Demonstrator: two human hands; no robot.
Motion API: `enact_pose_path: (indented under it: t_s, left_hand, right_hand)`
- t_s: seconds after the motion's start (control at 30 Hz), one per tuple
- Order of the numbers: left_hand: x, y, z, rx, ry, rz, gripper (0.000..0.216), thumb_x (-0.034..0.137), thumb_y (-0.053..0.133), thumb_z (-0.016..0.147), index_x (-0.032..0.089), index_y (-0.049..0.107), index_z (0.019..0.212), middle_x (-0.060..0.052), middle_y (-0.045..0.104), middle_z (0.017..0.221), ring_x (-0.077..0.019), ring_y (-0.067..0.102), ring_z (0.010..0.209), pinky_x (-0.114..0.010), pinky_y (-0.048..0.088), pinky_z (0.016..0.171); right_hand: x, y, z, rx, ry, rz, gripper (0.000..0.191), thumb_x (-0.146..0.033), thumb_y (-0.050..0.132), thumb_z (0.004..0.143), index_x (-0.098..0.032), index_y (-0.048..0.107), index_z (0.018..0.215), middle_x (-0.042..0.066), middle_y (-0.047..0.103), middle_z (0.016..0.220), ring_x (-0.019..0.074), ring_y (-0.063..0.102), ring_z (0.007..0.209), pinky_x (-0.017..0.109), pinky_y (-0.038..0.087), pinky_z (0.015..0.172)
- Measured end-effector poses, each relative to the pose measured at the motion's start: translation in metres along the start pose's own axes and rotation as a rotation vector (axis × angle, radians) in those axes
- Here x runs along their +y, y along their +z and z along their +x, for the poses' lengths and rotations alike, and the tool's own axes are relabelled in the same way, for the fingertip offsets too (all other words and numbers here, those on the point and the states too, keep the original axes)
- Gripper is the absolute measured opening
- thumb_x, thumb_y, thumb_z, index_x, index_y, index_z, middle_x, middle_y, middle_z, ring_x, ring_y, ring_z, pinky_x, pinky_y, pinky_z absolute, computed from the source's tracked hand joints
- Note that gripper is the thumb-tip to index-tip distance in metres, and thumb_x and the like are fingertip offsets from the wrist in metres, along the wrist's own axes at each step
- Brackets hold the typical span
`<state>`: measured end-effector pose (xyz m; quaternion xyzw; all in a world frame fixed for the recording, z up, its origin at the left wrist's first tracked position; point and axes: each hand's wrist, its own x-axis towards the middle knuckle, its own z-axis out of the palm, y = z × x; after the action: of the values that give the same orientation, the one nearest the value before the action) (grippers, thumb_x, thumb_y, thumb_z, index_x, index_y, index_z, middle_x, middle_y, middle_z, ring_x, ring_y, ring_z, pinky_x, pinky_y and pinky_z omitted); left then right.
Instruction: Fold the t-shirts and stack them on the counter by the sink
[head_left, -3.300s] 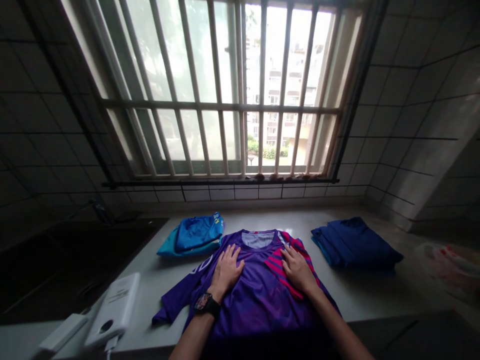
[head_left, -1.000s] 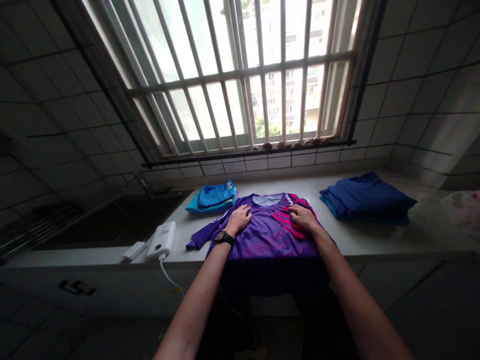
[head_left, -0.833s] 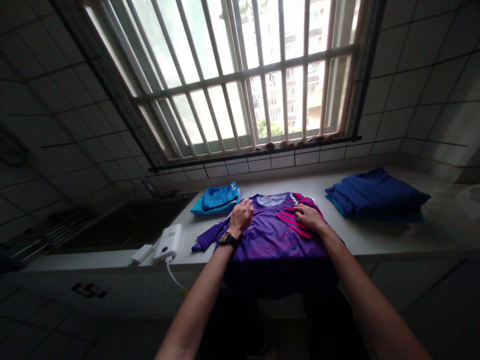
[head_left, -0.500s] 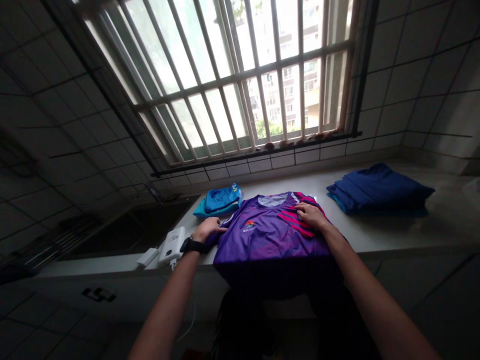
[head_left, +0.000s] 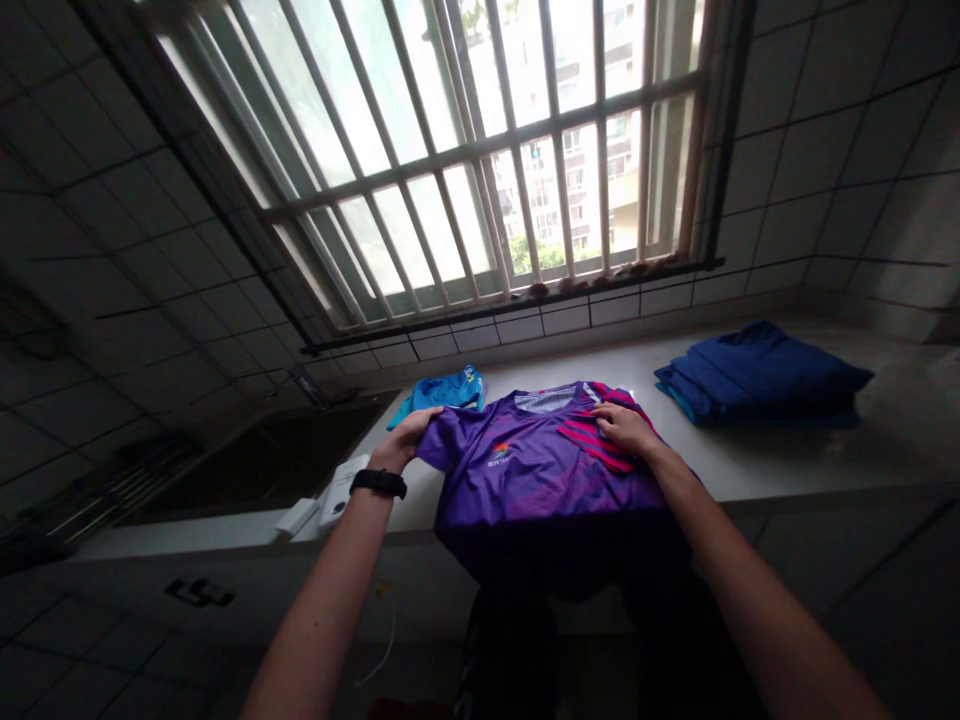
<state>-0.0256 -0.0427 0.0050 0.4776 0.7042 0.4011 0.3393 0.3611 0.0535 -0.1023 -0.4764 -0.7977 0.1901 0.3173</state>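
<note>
A purple T-shirt (head_left: 517,475) lies front up on the counter, its lower part hanging over the front edge. It has a grey inner collar and a small colourful chest logo. My left hand (head_left: 409,435), with a black band on the wrist, is closed on the end of the plain purple sleeve and lifts it off the counter. On the other side, a sleeve with red and dark stripes (head_left: 592,440) is folded inward over the chest. My right hand (head_left: 626,430) rests on that striped sleeve with its fingers laid out over the cloth.
Folded blue and teal clothes (head_left: 442,395) sit behind my left hand. A dark blue folded stack (head_left: 761,375) lies at the right. A white box-like device (head_left: 341,495) with a cable is partly behind my left wrist. The sink (head_left: 255,460) is at the left, below a barred window (head_left: 480,150).
My left hand has moved up and slightly left, raising the purple sleeve and spreading it outward. My right hand stays on the striped sleeve.
</note>
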Motion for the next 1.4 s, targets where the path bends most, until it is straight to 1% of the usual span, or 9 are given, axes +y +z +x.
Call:
enact_pose_path:
  t_s: [0.13,0.23,0.4,0.5,0.73,0.9,1.13,1.27,1.4]
  left_hand:
    - [0.020,0.038,0.011,-0.087,0.082,-0.140,0.034,0.040,0.043,0.101,0.016,0.066,0.104,-0.009,0.074,0.094,-0.0169,0.070,0.078,-0.033,0.060,0.080]
    - [0.019,0.065,0.014,-0.149,0.222,-0.107,0.044,0.043,0.037,0.103,0.016,0.057,0.133,-0.014,0.072,0.120,-0.0216,0.072,0.102,-0.039,0.058,0.094]
    - [-0.015,0.098,0.009,-0.180,0.567,0.524,0.051,0.036,0.064,0.091,0.017,0.060,0.137,-0.015,0.056,0.149,-0.0286,0.051,0.140,-0.044,0.039,0.119]
    - [-0.035,0.110,0.005,-0.167,0.609,0.764,0.048,0.033,0.060,0.094,0.020,0.061,0.140,-0.012,0.048,0.157,-0.0291,0.041,0.148,-0.045,0.032,0.124]
    - [-0.041,0.106,0.002,0.006,0.535,0.740,0.043,0.017,0.045,0.094,0.016,0.070,0.128,-0.011,0.057,0.150,-0.0225,0.052,0.140,-0.036,0.037,0.122]
    - [-0.044,0.105,0.002,-0.160,0.640,0.695,0.044,0.035,0.050,0.097,0.018,0.068,0.133,-0.010,0.052,0.154,-0.0269,0.043,0.147,-0.042,0.035,0.124]
    - [-0.048,0.105,0.007,-0.136,0.646,0.697,0.046,0.038,0.050,0.097,0.017,0.066,0.135,-0.011,0.055,0.152,-0.0282,0.045,0.146,-0.045,0.035,0.123]
    - [-0.046,0.105,0.004,-0.130,0.650,0.707,0.046,0.038,0.050,0.097,0.018,0.065,0.135,-0.011,0.055,0.152,-0.0273,0.047,0.144,-0.045,0.036,0.122]
    - [-0.048,0.106,0.000,-0.124,0.646,0.750,0.046,0.038,0.047,0.098,0.016,0.065,0.134,-0.013,0.054,0.152,-0.0263,0.048,0.143,-0.043,0.036,0.122]
  right_hand:
    - [0.001,-0.001,0.000,-0.009,-0.011,-0.014,0.035,-0.016,0.053,0.089,-0.023,0.079,0.112,0.005,0.072,0.129,0.0207,0.065,0.121,0.030,0.044,0.111]
    - [0.001,-0.002,0.000,-0.028,-0.017,-0.049,0.035,-0.017,0.053,0.089,-0.022,0.079,0.113,0.005,0.071,0.132,0.0213,0.064,0.123,0.031,0.044,0.112]
    - [0.002,-0.001,0.002,-0.020,-0.027,-0.059,0.035,-0.016,0.053,0.088,-0.021,0.079,0.111,0.007,0.070,0.133,0.0237,0.063,0.126,0.035,0.043,0.114]
    - [0.002,0.000,0.001,0.006,-0.029,-0.040,0.036,-0.016,0.053,0.089,-0.022,0.077,0.116,0.007,0.071,0.132,0.0233,0.064,0.124,0.035,0.044,0.113]
    - [-0.002,-0.005,-0.001,0.078,-0.076,0.033,0.039,-0.016,0.048,0.091,-0.016,0.074,0.120,0.010,0.072,0.130,0.0222,0.063,0.125,0.035,0.043,0.114]
    - [-0.008,-0.004,-0.006,-0.070,-0.096,-0.092,0.037,-0.025,0.047,0.096,-0.021,0.077,0.116,0.006,0.072,0.131,0.0205,0.064,0.125,0.032,0.044,0.113]
    - [-0.027,0.004,0.003,-0.269,-0.095,-0.425,0.051,-0.031,0.043,0.101,-0.019,0.051,0.150,0.010,0.042,0.160,0.0335,0.038,0.149,0.056,0.036,0.118]
    - [-0.031,-0.002,0.037,-0.354,-0.190,-0.360,0.040,-0.028,0.048,0.100,-0.018,0.067,0.134,0.011,0.058,0.149,0.0278,0.052,0.139,0.040,0.041,0.116]
    - [-0.014,-0.008,0.068,-0.202,-0.145,-0.287,0.045,-0.027,0.057,0.095,-0.016,0.062,0.139,0.013,0.051,0.154,0.0250,0.051,0.140,0.033,0.038,0.118]
